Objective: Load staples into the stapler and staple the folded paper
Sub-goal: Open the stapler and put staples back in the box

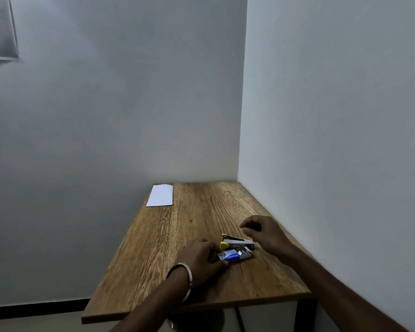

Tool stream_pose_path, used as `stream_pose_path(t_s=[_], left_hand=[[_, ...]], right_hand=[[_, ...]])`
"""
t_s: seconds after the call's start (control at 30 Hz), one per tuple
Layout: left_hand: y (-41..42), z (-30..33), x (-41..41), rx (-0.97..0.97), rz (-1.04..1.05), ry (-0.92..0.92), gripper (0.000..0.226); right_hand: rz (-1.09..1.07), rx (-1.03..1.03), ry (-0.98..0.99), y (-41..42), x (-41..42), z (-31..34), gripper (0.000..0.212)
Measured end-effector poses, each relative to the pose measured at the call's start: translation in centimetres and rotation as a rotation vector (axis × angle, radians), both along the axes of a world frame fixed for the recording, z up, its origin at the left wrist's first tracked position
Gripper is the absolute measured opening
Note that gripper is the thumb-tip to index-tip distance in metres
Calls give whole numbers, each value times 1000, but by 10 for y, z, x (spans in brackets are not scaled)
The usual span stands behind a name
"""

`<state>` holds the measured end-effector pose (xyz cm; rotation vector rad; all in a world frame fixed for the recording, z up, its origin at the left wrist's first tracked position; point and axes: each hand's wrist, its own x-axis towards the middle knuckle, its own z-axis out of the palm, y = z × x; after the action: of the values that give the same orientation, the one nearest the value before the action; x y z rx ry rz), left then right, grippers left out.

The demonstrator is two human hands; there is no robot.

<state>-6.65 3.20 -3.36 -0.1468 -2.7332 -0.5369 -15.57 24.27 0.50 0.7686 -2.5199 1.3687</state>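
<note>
The left hand (201,257) lies low on the table with its fingers curled around the near end of 1 small blue-and-white cardboard staple box (234,255), pinning it to the surface; the box's far end is slid open, showing grey metal inside. The right hand (264,232) hovers just beyond, fingers loosely bent with thumb and forefinger nearly together; I cannot tell whether they pinch anything. Between the 2 hands lies 1 small yellow-and-silver metal stapler (236,242), just behind the box and close under the right fingertips, touched by neither as far as can be seen. A silver bangle (186,281) circles the left wrist. 1 folded white sheet of paper (160,195) rests at the far left corner of the brown wood-grain table (189,236), well apart from both hands.
</note>
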Motion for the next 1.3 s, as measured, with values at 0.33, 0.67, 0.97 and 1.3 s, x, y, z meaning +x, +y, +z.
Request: stream_pose_path(t_s=[0.33, 0.67, 0.97, 1.3], left_hand=[[-23, 5, 12, -14, -1, -26, 31], [-59, 8, 32, -6, 16, -80, 31], [-60, 6, 38, 11, 21, -58, 32], [-59, 7, 38, 5, 28, -67, 33]], right_hand=[[148, -45, -7, -11, 23, 0, 10], [202, 61, 91, -47, 40, -5, 10], [195, 63, 13, -52, 49, -13, 10], [152, 125, 59, -51, 50, -18, 8]])
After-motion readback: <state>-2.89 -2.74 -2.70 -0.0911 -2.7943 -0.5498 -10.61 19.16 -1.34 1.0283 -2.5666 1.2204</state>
